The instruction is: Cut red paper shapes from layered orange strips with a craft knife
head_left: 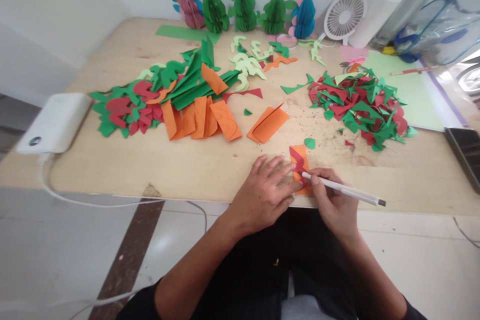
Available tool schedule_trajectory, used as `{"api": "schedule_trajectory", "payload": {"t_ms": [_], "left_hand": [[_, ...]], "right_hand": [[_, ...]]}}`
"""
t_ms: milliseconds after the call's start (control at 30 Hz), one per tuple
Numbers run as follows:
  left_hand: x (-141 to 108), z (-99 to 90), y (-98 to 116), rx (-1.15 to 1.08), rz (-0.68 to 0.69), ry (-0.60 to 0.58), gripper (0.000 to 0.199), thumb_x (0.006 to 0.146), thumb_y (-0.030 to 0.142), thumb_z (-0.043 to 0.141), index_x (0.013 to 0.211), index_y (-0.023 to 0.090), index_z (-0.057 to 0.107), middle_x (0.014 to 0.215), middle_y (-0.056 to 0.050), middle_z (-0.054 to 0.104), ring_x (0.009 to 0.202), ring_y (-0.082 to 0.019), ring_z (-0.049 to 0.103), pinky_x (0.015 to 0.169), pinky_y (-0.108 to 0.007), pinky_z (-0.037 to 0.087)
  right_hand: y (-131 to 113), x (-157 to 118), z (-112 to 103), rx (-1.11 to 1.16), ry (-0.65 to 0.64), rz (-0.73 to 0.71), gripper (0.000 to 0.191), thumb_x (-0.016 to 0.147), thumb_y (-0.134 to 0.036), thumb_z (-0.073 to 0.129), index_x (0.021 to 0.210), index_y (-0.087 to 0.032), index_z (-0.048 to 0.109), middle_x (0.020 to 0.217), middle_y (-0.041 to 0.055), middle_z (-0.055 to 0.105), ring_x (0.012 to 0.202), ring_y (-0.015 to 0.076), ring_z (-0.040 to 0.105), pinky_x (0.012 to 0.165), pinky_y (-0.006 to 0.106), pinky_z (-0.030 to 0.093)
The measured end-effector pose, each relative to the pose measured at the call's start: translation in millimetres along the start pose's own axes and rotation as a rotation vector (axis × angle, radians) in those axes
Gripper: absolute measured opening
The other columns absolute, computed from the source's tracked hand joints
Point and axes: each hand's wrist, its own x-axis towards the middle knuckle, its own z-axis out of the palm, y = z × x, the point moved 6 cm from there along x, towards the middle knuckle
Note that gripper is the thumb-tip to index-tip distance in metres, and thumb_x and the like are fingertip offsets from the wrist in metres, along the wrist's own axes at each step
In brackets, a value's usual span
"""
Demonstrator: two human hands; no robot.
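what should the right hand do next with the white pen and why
Probably trace the edge of the red paper shape: the right hand holds the white pen with its tip at the shape, which lies on orange paper, and the left hand touches them.

Left hand (264,194) on red cutout (298,159) over orange paper (303,150); right hand (337,205) holds pen (348,191).

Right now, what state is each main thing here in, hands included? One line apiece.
Left hand: spread, touching red strip
Right hand: closed on pen
Pen: slanted, tip at red strip
Red strip: on orange card, partly covered
Orange card: flat under red strip
Folded card: partly open
Scraps: heaped loosely
Figures: upright in a row
Fan: upright, spinning unclear
Phone: screen dark
White box: cable plugged in
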Motion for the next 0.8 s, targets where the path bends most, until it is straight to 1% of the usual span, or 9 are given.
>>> {"api": "schedule_trajectory", "payload": {"t_ms": [367,800], "left_hand": [[-0.4,1.2,-0.6,0.0,-0.003,0.002,0.033,0.099,0.03,0.043,0.125,0.027,0.063,0.143,-0.008,0.053,0.137,-0.032,0.039,0.115,-0.061,0.023],[-0.1,0.3,-0.1,-0.003,-0.002,0.004,0.033,0.099,0.03,0.042,0.124,0.026,0.063,0.143,-0.009,0.053,0.137,-0.033,0.039,0.115,-0.063,0.024]], "right_hand": [[2.5,-0.3,1.0,0.001,-0.008,0.018,0.014,0.092,-0.035,0.057,0.089,-0.025,0.066,0.081,0.0022,0.072,0.076,0.0194,0.066,0.068,0.032,0.051],[-0.8,0.0,0.7,-0.033,-0.007,-0.019,0.013,0.092,-0.033,0.056,0.089,-0.025,0.065,0.083,0.0021,0.073,0.077,0.0192,0.067,0.07,0.033,0.052]]}}
